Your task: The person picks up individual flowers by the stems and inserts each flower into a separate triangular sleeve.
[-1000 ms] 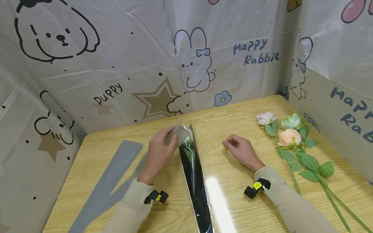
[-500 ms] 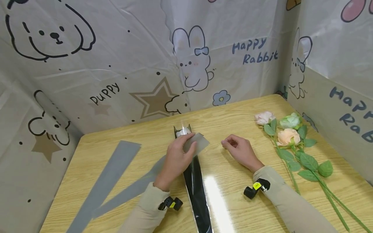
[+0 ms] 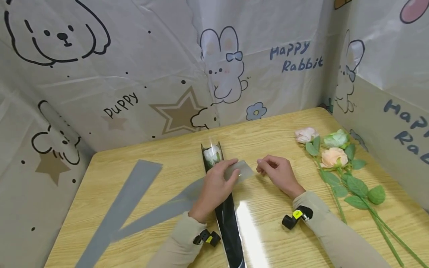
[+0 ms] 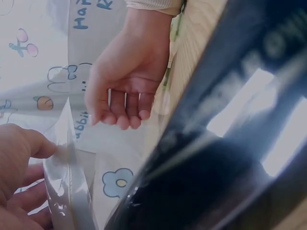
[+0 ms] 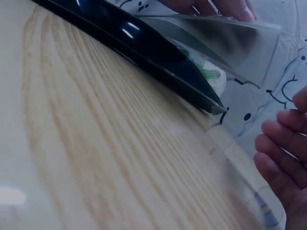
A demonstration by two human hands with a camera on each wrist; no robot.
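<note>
My left hand (image 3: 214, 188) pinches the end of a grey translucent strip (image 3: 244, 172) between thumb and fingers, over a long black flower sleeve (image 3: 229, 230). The strip (image 4: 62, 184) shows folded over in the left wrist view. A white rose (image 3: 212, 153) lies inside the sleeve's clear upper end, its lower part hidden by my hand. To the right, my right hand (image 3: 279, 174) rests on its side on the table with fingers loosely curled and nothing in them. Its fingertips are just right of the strip's free corner.
Another grey strip (image 3: 120, 208) lies on the left of the wooden table (image 3: 161, 242). Several artificial roses, one of them peach (image 3: 334, 158), lie with their stems on the right. Printed cloth walls (image 3: 140, 48) stand behind the table and at both sides.
My left hand has moved right, drawing the grey strip across the black sleeve toward the right hand. The white rose has come into view behind it. The right hand stays in place.
</note>
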